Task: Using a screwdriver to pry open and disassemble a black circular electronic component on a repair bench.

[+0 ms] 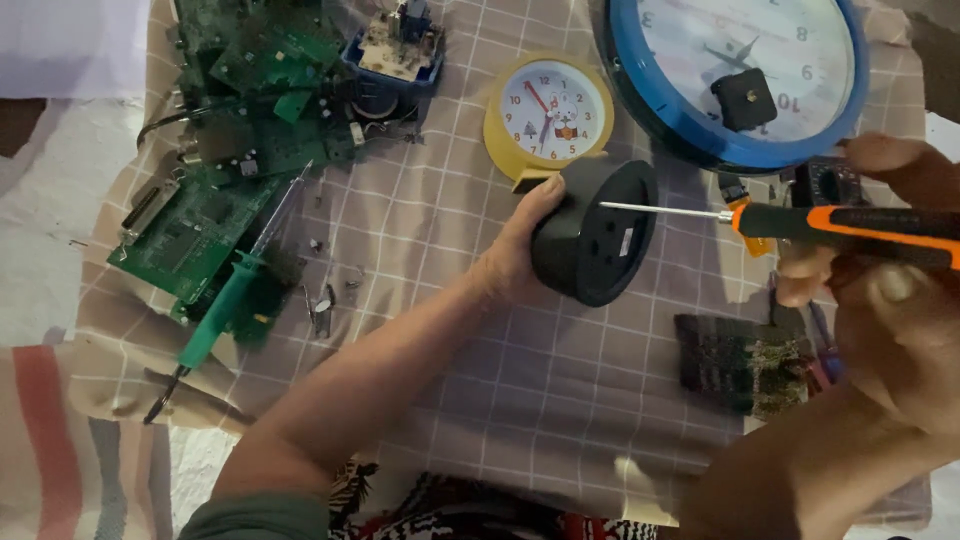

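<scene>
My left hand [520, 250] grips a black round clock casing [592, 232], its back with small holes turned toward me. My right hand [880, 270] holds an orange and black screwdriver [840, 222]. The thin metal shaft runs left and its tip touches the upper part of the casing's back. Just behind the casing stands a small yellow alarm clock [548, 110] with a white dial. A big blue-rimmed wall clock [735, 75] lies face up at the top right, with a black mechanism block on its dial.
A checked cloth [500, 380] covers the work surface. Green circuit boards [230, 130] are piled at the upper left, a green-handled soldering iron [225, 300] beside them. Small metal bits [322, 305] lie nearby. A dark circuit piece [740, 362] sits at the right.
</scene>
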